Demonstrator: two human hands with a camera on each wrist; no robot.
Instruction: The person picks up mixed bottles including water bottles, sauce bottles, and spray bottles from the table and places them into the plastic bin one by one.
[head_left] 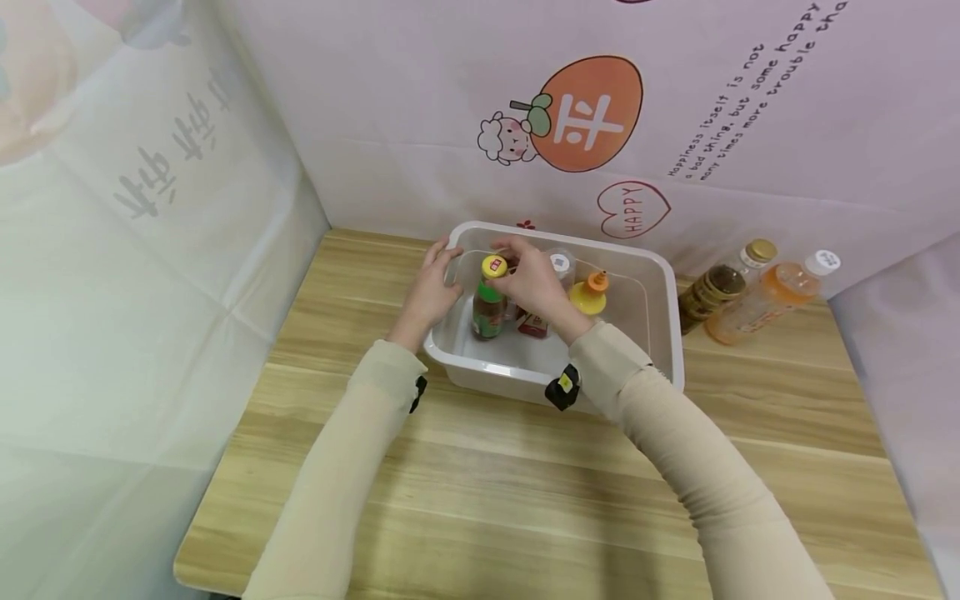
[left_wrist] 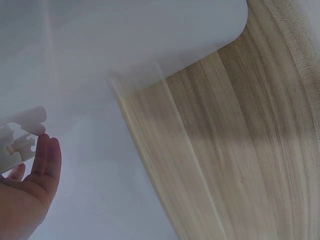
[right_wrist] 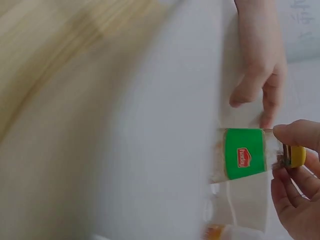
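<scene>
Green-labelled, yellow-capped see-through bottle [head_left: 490,308] is what we find inside the white rectangular plastic tub [head_left: 495,369], towards its nine o'clock side and roughly upright; we cannot tell whether its base touches the tub's floor. Nearest to us, two cream sleeves [head_left: 322,500] reach over the striped pale-wood tabletop [head_left: 480,492] at six o'clock of the tub. Farther in, we see the right hand [head_left: 531,279] pinching the bottle's neck just under the cap, while the left hand [head_left: 431,287], at the tub's nine o'clock rim, has thumb and fingers apart. At three o'clock of the bottle we make out a yellow squeeze bottle with an orange nozzle [head_left: 588,297], and at two o'clock a clear white-capped container [head_left: 561,264]. Outside the tub, at three o'clock, we see a dark gold-capped bottle [head_left: 716,287] beside an orange-tinted white-capped bottle [head_left: 772,302]. Farthest, at twelve o'clock, hangs a pale pink printed cloth [head_left: 420,100].
</scene>
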